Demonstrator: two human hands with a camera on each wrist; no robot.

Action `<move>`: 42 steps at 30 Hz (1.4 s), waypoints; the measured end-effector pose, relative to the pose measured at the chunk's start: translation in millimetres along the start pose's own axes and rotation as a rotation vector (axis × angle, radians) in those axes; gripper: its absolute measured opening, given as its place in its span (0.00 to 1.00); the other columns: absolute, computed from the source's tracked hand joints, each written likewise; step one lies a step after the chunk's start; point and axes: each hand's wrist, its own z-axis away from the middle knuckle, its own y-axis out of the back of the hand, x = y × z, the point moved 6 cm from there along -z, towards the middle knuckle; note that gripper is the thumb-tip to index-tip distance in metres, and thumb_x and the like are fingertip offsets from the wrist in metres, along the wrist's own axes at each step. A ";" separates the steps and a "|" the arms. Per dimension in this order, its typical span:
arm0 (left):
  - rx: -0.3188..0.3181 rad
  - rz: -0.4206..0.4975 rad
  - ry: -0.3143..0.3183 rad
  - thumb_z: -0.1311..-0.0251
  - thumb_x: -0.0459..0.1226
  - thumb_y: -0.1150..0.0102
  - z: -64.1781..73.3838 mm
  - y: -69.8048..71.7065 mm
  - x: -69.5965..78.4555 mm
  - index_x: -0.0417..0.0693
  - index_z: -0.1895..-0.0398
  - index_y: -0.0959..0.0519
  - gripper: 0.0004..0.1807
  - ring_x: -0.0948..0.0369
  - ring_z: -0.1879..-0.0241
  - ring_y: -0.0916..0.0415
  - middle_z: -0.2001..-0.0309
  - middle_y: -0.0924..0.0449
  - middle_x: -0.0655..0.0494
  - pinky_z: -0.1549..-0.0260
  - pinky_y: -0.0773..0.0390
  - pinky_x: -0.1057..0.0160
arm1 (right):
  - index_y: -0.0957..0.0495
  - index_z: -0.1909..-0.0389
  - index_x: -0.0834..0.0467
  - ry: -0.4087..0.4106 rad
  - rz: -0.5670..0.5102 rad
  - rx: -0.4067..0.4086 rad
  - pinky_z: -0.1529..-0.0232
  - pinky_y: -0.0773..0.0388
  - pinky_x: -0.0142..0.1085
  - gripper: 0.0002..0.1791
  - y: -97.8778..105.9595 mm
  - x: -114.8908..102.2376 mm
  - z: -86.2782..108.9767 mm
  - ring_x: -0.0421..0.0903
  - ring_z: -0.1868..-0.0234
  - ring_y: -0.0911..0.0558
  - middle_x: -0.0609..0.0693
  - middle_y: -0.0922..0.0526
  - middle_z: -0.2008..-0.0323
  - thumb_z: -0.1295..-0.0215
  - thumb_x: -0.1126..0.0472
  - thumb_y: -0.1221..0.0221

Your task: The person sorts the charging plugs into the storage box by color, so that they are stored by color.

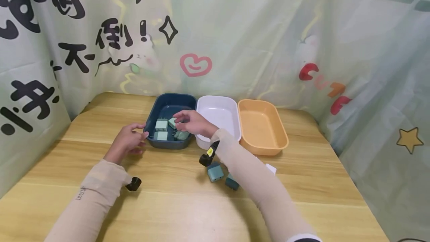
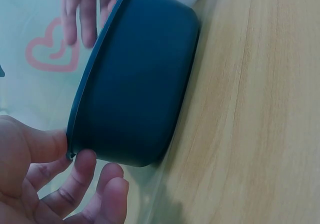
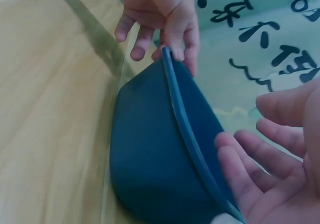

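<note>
A dark blue bin [image 1: 171,144] stands at the left of a row of bins, with several pale green charger plugs [image 1: 161,124] inside. My left hand [image 1: 129,140] pinches its left rim between thumb and fingers, as the left wrist view shows the hand [image 2: 65,184] at the bin's corner [image 2: 135,79]. Over the bin's right side hovers my right hand [image 1: 195,122], fingers loosely bent with nothing in them. In the right wrist view that hand [image 3: 280,159] is beside the rim. Two blue-green charger plugs [image 1: 215,173] [image 1: 232,182] lie on the table, near my right forearm.
Beside the blue bin stand a white bin [image 1: 218,113] and an orange bin [image 1: 260,122]. A white object [image 1: 270,168] lies partly hidden behind my right forearm. A printed curtain [image 1: 235,29] hangs behind the wooden table [image 1: 168,204].
</note>
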 end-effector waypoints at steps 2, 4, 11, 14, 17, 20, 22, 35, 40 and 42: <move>-0.007 0.005 -0.004 0.28 0.35 0.51 0.1 -0.8 0.7 0.43 0.27 0.42 0.29 0.51 0.62 0.24 0.44 0.29 0.36 0.69 0.19 0.56 | 0.31 0.38 0.68 0.002 -0.065 -0.031 0.52 0.21 0.38 0.21 2.6 -1.1 11.2 0.55 0.50 0.19 0.68 0.25 0.44 0.30 0.69 0.45; -0.013 0.007 -0.010 0.28 0.36 0.51 0.8 -1.5 1.2 0.43 0.27 0.42 0.29 0.51 0.61 0.24 0.42 0.30 0.36 0.69 0.19 0.56 | 0.31 0.38 0.68 0.015 -0.074 -0.054 0.52 0.21 0.38 0.20 6.0 -1.4 22.4 0.55 0.52 0.18 0.68 0.26 0.43 0.28 0.69 0.48; -0.019 -0.006 -0.008 0.28 0.36 0.51 1.5 -1.8 1.0 0.42 0.26 0.43 0.30 0.50 0.60 0.23 0.41 0.31 0.35 0.67 0.19 0.55 | 0.32 0.38 0.71 0.052 -0.103 -0.111 0.51 0.21 0.42 0.19 16.6 3.1 66.0 0.61 0.52 0.20 0.69 0.26 0.43 0.24 0.66 0.54; -0.013 -0.011 0.001 0.29 0.36 0.50 0.6 0.2 0.1 0.43 0.26 0.43 0.30 0.50 0.60 0.23 0.43 0.29 0.36 0.67 0.18 0.55 | 0.34 0.39 0.74 0.089 -0.110 -0.120 0.51 0.21 0.43 0.19 21.5 5.5 85.2 0.66 0.51 0.22 0.71 0.25 0.45 0.24 0.66 0.55; -0.014 -0.014 0.001 0.29 0.37 0.49 0.0 2.1 -0.8 0.43 0.26 0.43 0.30 0.51 0.60 0.23 0.44 0.28 0.36 0.67 0.18 0.55 | 0.33 0.40 0.74 0.132 -0.102 -0.117 0.52 0.21 0.45 0.19 27.8 12.1 103.8 0.67 0.53 0.21 0.71 0.25 0.47 0.25 0.66 0.54; -0.011 -0.014 0.010 0.29 0.37 0.49 -0.6 3.1 -2.7 0.44 0.26 0.42 0.30 0.51 0.60 0.23 0.46 0.27 0.38 0.68 0.18 0.56 | 0.32 0.41 0.73 0.161 -0.088 -0.115 0.53 0.21 0.47 0.19 35.2 23.9 122.3 0.66 0.54 0.20 0.70 0.23 0.48 0.25 0.64 0.52; -0.011 -0.017 0.010 0.29 0.37 0.49 -0.4 3.2 -3.2 0.44 0.26 0.42 0.30 0.51 0.60 0.23 0.48 0.26 0.39 0.67 0.18 0.56 | 0.31 0.41 0.72 0.171 -0.076 -0.113 0.54 0.20 0.46 0.20 39.6 32.2 135.1 0.65 0.55 0.20 0.70 0.23 0.48 0.25 0.61 0.51; -0.020 -0.022 0.010 0.29 0.37 0.49 0.1 -0.8 -2.2 0.43 0.26 0.42 0.30 0.49 0.59 0.23 0.45 0.29 0.37 0.68 0.18 0.55 | 0.28 0.45 0.73 0.121 0.090 -0.074 0.52 0.22 0.38 0.17 47.4 64.8 201.3 0.59 0.53 0.20 0.65 0.21 0.50 0.29 0.67 0.46; -0.019 -0.020 0.008 0.29 0.37 0.49 1.0 -1.0 -2.2 0.43 0.26 0.43 0.30 0.50 0.60 0.23 0.44 0.29 0.37 0.68 0.18 0.55 | 0.24 0.49 0.70 0.149 0.195 -0.021 0.53 0.23 0.38 0.14 50.1 70.4 215.3 0.53 0.55 0.20 0.61 0.20 0.52 0.31 0.66 0.43; -0.021 -0.019 0.006 0.29 0.38 0.49 1.4 -0.3 -1.2 0.44 0.26 0.43 0.30 0.50 0.60 0.24 0.42 0.31 0.36 0.67 0.19 0.55 | 0.24 0.49 0.70 0.132 0.213 0.001 0.54 0.22 0.39 0.15 52.0 69.4 218.8 0.51 0.56 0.20 0.61 0.20 0.52 0.32 0.65 0.43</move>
